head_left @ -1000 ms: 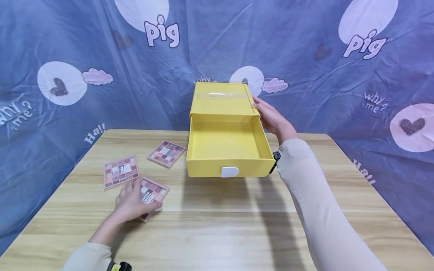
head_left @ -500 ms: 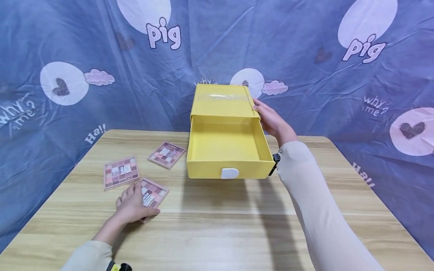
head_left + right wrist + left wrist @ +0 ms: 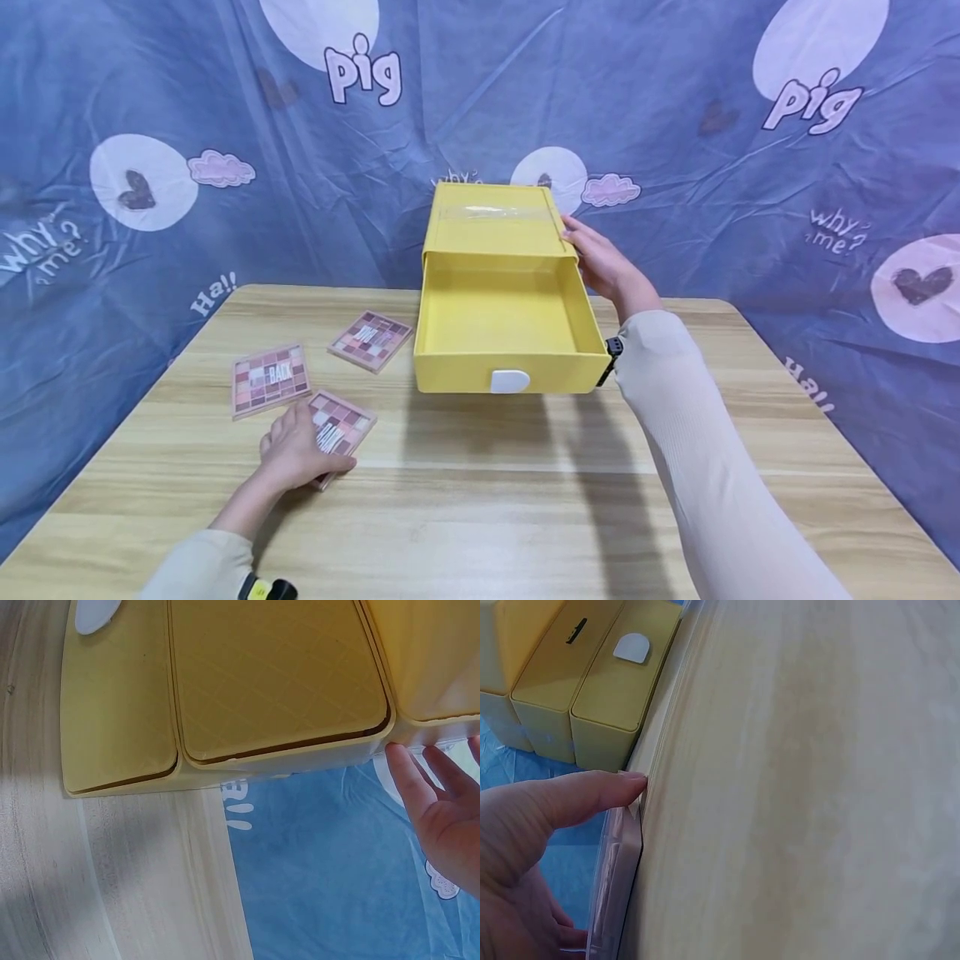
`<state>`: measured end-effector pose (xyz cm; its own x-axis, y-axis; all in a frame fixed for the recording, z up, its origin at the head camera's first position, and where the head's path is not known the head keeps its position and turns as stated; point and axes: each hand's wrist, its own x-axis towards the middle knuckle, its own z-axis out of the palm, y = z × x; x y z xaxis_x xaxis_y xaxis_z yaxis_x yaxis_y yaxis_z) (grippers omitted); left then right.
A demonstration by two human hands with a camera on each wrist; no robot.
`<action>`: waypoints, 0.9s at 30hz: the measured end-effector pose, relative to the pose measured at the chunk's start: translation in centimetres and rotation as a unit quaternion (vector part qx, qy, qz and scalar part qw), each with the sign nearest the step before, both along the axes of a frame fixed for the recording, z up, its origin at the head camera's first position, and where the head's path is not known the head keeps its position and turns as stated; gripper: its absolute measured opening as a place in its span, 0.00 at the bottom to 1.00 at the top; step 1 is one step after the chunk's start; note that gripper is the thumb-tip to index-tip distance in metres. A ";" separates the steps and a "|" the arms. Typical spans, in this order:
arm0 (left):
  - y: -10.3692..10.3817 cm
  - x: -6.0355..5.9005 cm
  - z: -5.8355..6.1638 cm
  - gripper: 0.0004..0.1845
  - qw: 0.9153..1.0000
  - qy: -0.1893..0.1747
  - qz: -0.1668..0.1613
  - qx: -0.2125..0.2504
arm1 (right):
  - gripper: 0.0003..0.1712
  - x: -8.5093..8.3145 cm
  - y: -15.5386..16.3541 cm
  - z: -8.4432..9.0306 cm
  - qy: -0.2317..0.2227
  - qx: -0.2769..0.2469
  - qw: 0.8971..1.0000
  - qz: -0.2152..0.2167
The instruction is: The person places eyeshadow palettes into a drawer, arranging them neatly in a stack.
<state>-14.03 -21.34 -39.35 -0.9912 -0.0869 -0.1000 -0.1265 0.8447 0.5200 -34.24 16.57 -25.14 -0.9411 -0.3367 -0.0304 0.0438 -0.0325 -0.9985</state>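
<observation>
A yellow drawer box stands at the table's far middle, its drawer pulled out and empty, with a white handle on the front. My right hand rests with straight fingers against the box's right side. My left hand lies on the nearest pink eyeshadow palette. In the left wrist view the thumb and the fingers below pinch this palette's edge.
Two more pink palettes lie flat left of the drawer. The wooden table is bare in front and at the right. A blue printed cloth hangs behind and around the table.
My left hand has shifted slightly on the nearest palette. The right hand and the drawer stay as they were.
</observation>
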 end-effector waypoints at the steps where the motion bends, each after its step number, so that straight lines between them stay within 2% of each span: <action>1: 0.0 0.0 0.0 0.65 1.000 0.001 0.000 0.001 | 0.31 0.0 0.0 0.0 0.000 -0.001 1.000 0.001; 8: -0.1 -0.3 -0.1 0.62 1.000 0.013 0.012 0.001 | 0.30 0.0 -0.1 0.1 -0.003 -0.002 1.000 -0.007; 18: -0.2 -0.4 0.2 0.64 1.000 0.024 0.016 0.000 | 0.30 -0.1 -0.1 -0.1 -0.008 0.002 1.000 -0.003; 27: -0.2 -0.8 1.2 0.67 0.999 0.048 0.015 -0.002 | 0.30 -0.1 -0.1 0.0 -0.006 0.000 1.000 -0.004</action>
<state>-14.88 -21.50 -38.18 -0.9932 -0.1164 -0.0045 -0.1013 0.8439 0.5269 -34.37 16.47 -25.14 -0.9433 -0.3293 -0.0410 0.0547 -0.0325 -0.9980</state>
